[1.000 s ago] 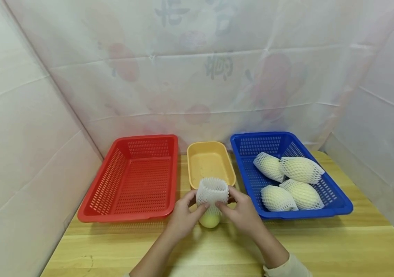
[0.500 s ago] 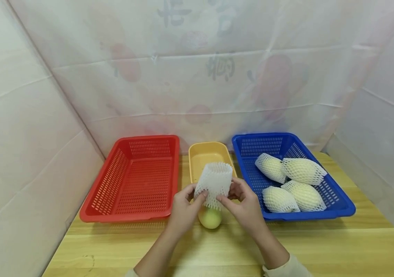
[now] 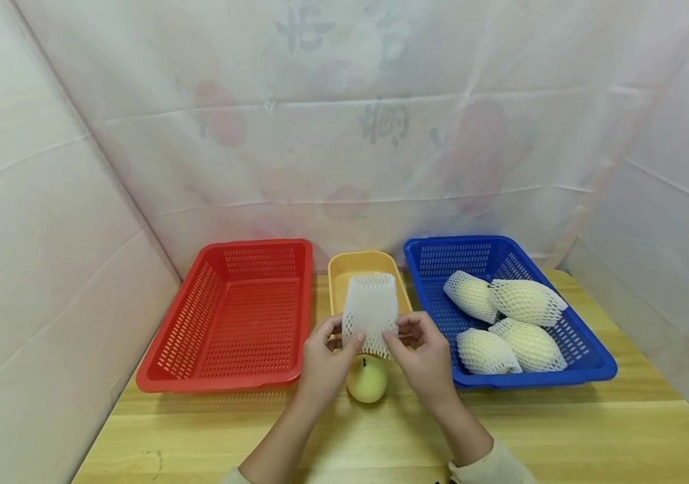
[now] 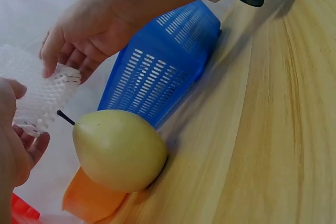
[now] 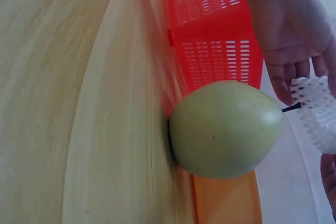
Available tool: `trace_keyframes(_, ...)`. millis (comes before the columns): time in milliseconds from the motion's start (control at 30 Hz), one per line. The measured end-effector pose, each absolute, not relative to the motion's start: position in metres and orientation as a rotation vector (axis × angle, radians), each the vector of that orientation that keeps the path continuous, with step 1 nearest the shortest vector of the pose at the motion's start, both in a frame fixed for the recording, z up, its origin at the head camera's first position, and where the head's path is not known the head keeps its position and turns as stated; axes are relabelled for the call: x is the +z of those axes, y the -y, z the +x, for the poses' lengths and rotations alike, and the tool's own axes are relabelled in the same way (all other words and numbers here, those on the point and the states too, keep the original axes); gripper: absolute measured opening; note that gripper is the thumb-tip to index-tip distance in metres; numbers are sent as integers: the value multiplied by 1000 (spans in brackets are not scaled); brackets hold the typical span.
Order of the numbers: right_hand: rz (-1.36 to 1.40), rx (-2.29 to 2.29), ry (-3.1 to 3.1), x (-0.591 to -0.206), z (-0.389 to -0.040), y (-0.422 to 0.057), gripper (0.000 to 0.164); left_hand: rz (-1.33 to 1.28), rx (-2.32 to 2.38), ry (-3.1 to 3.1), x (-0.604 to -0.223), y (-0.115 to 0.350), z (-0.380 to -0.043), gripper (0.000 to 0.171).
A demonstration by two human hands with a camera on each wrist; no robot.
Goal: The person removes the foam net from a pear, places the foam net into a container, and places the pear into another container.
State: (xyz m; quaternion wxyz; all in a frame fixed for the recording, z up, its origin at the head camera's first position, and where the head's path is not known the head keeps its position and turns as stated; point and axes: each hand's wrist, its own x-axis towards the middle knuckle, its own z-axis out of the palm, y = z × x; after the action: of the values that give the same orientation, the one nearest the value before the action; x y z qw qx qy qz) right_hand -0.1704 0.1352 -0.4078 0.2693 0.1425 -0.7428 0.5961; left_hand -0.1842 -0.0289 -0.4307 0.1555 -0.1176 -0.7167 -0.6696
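A white foam net sleeve (image 3: pixel 371 310) is pinched on its left side by my left hand (image 3: pixel 327 359) and on its right side by my right hand (image 3: pixel 421 356). Directly below the sleeve's lower edge, a bare yellow-green pear (image 3: pixel 366 382) stands on the table, dark stem up. Both wrist views show the pear (image 4: pixel 119 150) clear of the sleeve, its stem tip close to the mesh edge (image 5: pixel 310 90). Thumbs face me on the near side of the net, with the other fingers behind it.
A red basket (image 3: pixel 304 316) stands at the left and a small yellow tray (image 3: pixel 335 269) behind the sleeve. In the blue basket (image 3: pixel 435 323) at the right lie several net-wrapped pears (image 3: pixel 528 300). A cloth wall (image 3: pixel 344 154) rises behind the wooden table (image 3: pixel 229 437).
Both hands have lifted the foam sleeve up off the pear. The pear was partly covered by it and now stands bare, in the same spot.
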Motion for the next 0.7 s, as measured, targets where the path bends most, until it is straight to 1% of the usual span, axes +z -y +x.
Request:
trace_keyframes(133,367,1564,2004,-399,-168,-130,23,-351,-1915,2007,-431,29,-183,30)
trace_keyframes(233,396,1542,2020,-399,-168,-128,24,-359,-1899,2006,-432,28,-184,26)
trace_keyframes(333,462,1527,2036,-400,-168,-126,27,-372,-1861,2022,-433,27,-185,23)
trace_keyframes(500,551,1493,2088,-401,-168,-122,34,-400,-1853,2033,-434,24,-186,25)
trace_keyframes(700,612,1435,2129,-402,-170,-116,43,-410,-2002,2035,-431,26,-185,27)
